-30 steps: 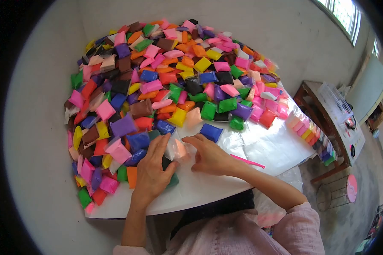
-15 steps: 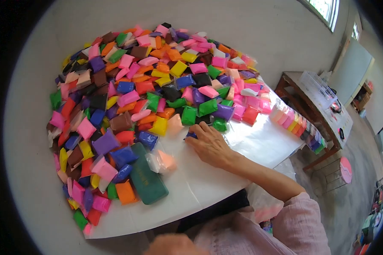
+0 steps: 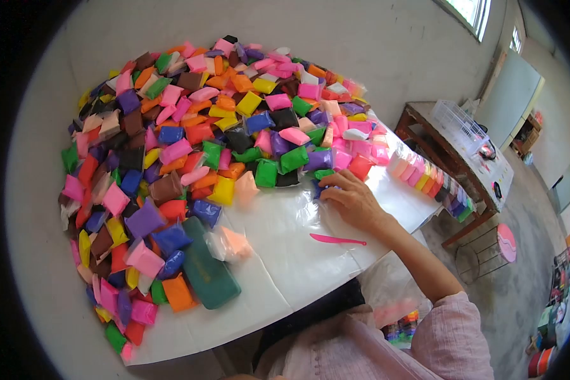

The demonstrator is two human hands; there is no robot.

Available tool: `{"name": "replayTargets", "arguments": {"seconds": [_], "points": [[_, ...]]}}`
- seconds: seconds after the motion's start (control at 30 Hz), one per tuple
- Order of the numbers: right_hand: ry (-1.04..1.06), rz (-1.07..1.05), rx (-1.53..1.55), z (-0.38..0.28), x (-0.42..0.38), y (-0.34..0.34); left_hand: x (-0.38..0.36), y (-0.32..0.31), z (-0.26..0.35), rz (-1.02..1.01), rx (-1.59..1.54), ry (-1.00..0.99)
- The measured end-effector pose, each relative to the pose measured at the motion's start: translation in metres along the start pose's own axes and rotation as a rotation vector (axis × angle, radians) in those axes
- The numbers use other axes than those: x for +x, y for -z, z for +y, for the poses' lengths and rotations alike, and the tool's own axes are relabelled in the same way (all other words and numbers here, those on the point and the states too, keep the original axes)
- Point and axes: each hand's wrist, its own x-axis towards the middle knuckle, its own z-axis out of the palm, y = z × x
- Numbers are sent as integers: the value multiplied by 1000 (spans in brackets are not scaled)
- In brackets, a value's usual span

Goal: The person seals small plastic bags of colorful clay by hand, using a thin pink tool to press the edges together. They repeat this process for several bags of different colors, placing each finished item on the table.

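Note:
My right hand [image 3: 353, 199] is closed on a small blue packet [image 3: 318, 188], at the near edge of the pile. A green packet [image 3: 323, 173] lies just beyond its fingers. On the white sheet below the wrist is a pink plastic knife [image 3: 337, 239]. Only a skin-coloured sliver, likely my left hand [image 3: 242, 377], shows at the bottom edge; its fingers are out of sight. A peach packet in clear wrap [image 3: 234, 244] lies beside a dark green case [image 3: 210, 269], left of the right hand.
Many small packets in mixed colours, such as a yellow packet [image 3: 222, 190], heap across the back and left of the white-covered table [image 3: 278, 266]. A wrapped row of coloured packets [image 3: 427, 178] lies at the right end. Beyond stand a wooden desk [image 3: 418, 123] and a pink-topped stool [image 3: 505, 242].
My right hand has moved right along the pile's edge with the blue packet, and the pink knife has come into view. My left hand has dropped almost out of view at the bottom.

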Motion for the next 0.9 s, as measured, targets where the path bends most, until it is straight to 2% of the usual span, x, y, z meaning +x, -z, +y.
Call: {"name": "replayTargets", "arguments": {"seconds": [0.07,0.17,0.2,0.3,0.37,0.4,0.53,0.63,0.67,0.73,0.8,0.9], "points": [[-16,-12,-13,8,-3,6,3,6,-2,-139,-6,1],[-45,-9,-167,7,-10,18,9,0,-1,-106,-100,81],[-45,55,-185,1,-10,21,11,-4,-4,-85,-128,80],[-156,31,134,-37,-27,34,12,-20,-23,-20,-182,-1],[-77,-102,157,-50,-38,33,12,-24,-26,-52,-217,9],[-99,-76,191,-52,-42,26,12,-24,-26,-71,-234,16],[-323,-80,143,-32,-43,25,12,-26,-29,-39,-315,-6],[-379,-73,17,-23,-40,30,10,-2,-34,-126,-333,123],[-290,9,-85,-16,-39,31,10,7,-36,-190,-334,198],[-378,70,-54,-5,-31,34,4,1,-48,-82,69,476],[-437,160,-41,6,-19,41,-8,-1,-74,-222,501,594],[-567,208,-168,39,-6,41,-43,-3,-109,-361,710,664]]}}
